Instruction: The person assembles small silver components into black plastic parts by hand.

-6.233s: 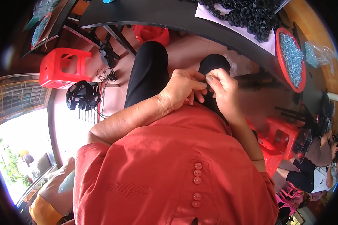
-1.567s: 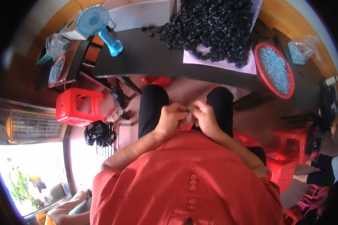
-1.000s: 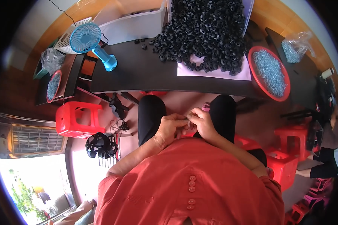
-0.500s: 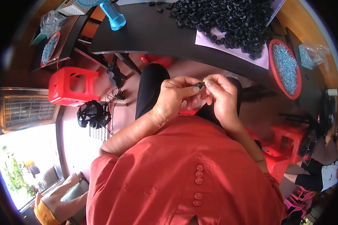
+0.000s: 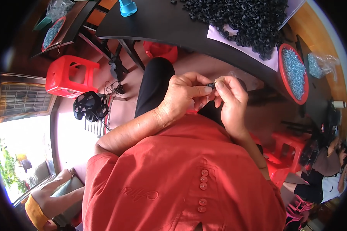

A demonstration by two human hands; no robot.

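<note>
Left hand (image 5: pixel 179 94) pinches a small black part (image 5: pixel 211 85), right hand (image 5: pixel 233 94) closing at its far end, hold unclear, probably for steady fingertip handling; black heap (image 5: pixel 243 23) ahead and red tray (image 5: pixel 282 71) rightward of grip, presumably for easy reach.

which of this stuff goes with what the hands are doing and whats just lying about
Probably in the job:
small black piece at the fingertips of the left hand and right hand
pile of similar black pieces
perhaps the silvery-blue bits in the red tray at right

Seemingly just lying about:
red stool at left
black webbed object
white roll
</note>
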